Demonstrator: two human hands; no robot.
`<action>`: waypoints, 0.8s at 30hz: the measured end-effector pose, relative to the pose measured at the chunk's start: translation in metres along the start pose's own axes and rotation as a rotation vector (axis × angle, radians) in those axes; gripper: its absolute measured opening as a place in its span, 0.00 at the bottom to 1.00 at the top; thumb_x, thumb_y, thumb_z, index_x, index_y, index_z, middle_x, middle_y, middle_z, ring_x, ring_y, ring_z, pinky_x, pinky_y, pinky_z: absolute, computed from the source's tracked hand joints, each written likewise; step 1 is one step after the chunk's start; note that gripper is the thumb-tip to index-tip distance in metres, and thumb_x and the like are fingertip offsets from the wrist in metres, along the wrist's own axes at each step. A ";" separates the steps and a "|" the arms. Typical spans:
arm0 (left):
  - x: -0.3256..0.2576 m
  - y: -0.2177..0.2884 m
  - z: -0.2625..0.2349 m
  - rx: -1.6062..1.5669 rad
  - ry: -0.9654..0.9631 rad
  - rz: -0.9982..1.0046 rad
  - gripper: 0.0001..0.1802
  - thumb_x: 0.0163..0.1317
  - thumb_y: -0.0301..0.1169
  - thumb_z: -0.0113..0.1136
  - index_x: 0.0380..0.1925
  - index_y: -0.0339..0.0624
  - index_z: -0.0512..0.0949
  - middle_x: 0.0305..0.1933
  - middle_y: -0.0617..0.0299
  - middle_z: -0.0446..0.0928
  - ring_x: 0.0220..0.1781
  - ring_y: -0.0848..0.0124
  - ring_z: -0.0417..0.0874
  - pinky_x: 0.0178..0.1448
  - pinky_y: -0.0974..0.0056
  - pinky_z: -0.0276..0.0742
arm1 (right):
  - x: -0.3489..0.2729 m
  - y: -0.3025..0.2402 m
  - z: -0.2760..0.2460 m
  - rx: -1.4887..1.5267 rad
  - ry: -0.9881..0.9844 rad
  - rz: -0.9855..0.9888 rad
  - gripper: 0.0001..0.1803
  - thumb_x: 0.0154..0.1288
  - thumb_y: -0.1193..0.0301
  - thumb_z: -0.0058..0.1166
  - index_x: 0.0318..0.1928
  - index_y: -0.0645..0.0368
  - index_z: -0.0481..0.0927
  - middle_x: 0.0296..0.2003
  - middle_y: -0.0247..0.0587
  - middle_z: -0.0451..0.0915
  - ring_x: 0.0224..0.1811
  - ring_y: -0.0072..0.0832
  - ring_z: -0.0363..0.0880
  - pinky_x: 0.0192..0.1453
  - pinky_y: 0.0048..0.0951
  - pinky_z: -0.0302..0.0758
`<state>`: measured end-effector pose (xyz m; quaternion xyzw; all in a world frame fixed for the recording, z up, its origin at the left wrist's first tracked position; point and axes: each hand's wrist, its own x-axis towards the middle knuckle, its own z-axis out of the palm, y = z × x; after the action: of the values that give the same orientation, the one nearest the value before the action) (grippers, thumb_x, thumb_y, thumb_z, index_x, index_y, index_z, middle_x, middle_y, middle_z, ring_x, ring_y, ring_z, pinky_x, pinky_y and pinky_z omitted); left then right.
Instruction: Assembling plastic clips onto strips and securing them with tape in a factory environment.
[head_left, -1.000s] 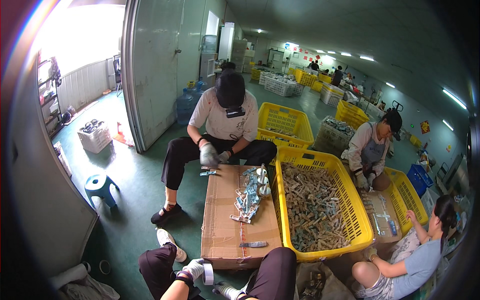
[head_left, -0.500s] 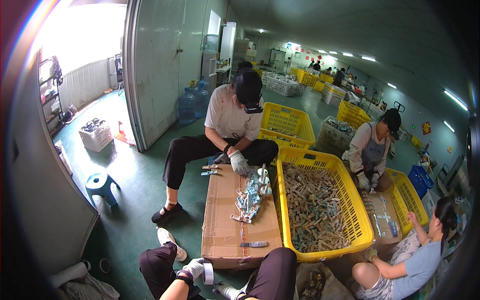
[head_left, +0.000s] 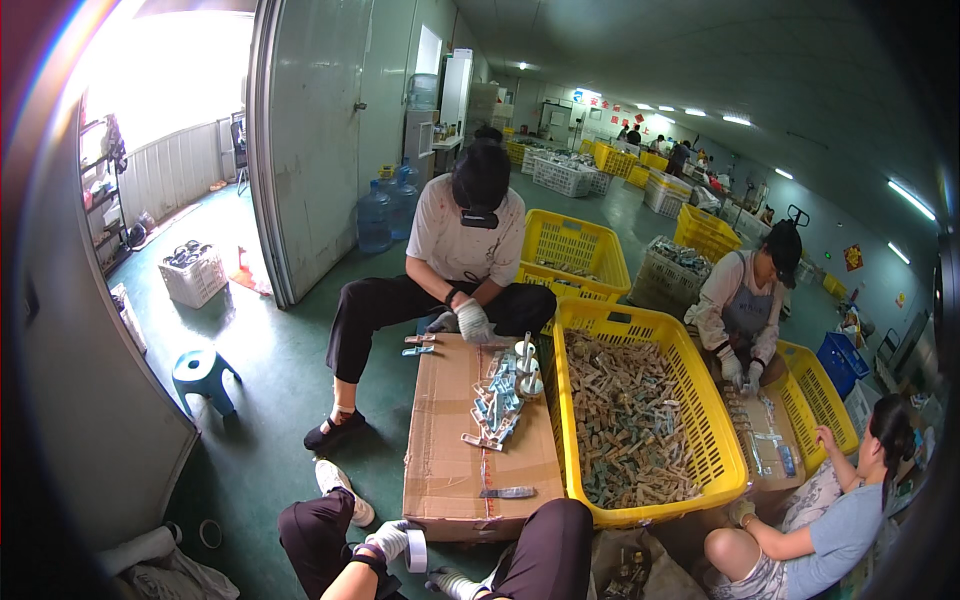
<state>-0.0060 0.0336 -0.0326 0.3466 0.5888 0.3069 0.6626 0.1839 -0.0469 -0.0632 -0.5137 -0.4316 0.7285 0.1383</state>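
My left hand (head_left: 386, 541), in a white striped glove, is closed on a white roll of tape (head_left: 415, 551) above my lap. Just to its right and lower, my right hand (head_left: 455, 583) is gloved too, with curled dark fingertips pointing toward the roll. Whatever those fingers hold is too small to make out. In front of my knees stands a cardboard box (head_left: 440, 470). On its top lie a pile of pale and blue plastic clips (head_left: 494, 405), white-topped spools (head_left: 527, 367) and a flat grey-blue tool (head_left: 508, 492) near my side.
A yellow crate (head_left: 722, 440) full of clips (head_left: 625, 420) stands against the box's right side. Opposite me a seated person's gloved hand (head_left: 474, 322) is at the box's far edge. Two more people sit at right. A blue stool (head_left: 203, 372) is at left.
My hands and the tape roll stay almost still. The person opposite has shifted their head, and their hands have moved slightly. The far right worker's hands have moved a little.
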 end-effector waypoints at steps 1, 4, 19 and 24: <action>0.002 -0.004 -0.002 -0.003 0.009 0.005 0.12 0.61 0.20 0.55 0.44 0.36 0.80 0.38 0.66 0.81 0.37 0.75 0.79 0.44 0.67 0.78 | 0.002 0.002 0.001 -0.002 -0.003 0.000 0.20 0.72 0.56 0.36 0.42 0.54 0.80 0.42 0.41 0.80 0.48 0.33 0.72 0.60 0.31 0.60; -0.009 0.012 0.007 0.009 0.013 0.008 0.11 0.61 0.20 0.55 0.43 0.36 0.80 0.38 0.66 0.81 0.37 0.76 0.79 0.43 0.67 0.77 | 0.014 0.021 -0.001 0.003 0.006 -0.001 0.21 0.72 0.56 0.35 0.42 0.53 0.80 0.43 0.41 0.80 0.49 0.33 0.72 0.61 0.32 0.59; -0.009 0.006 0.001 0.021 0.025 0.022 0.12 0.62 0.20 0.54 0.44 0.37 0.79 0.38 0.68 0.80 0.37 0.76 0.78 0.43 0.67 0.77 | 0.097 0.106 -0.001 -0.045 -0.066 0.075 0.25 0.72 0.50 0.30 0.53 0.47 0.77 0.56 0.42 0.73 0.64 0.35 0.61 0.72 0.43 0.34; 0.004 0.015 0.011 0.085 -0.003 0.014 0.10 0.62 0.24 0.57 0.44 0.37 0.80 0.38 0.68 0.80 0.37 0.78 0.77 0.43 0.68 0.76 | 0.107 0.119 -0.016 -0.018 0.020 0.107 0.25 0.71 0.51 0.33 0.55 0.49 0.76 0.59 0.43 0.72 0.66 0.38 0.61 0.73 0.43 0.38</action>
<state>0.0058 0.0441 -0.0216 0.3789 0.5980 0.2858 0.6459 0.1799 -0.0406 -0.2236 -0.5444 -0.4085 0.7259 0.0988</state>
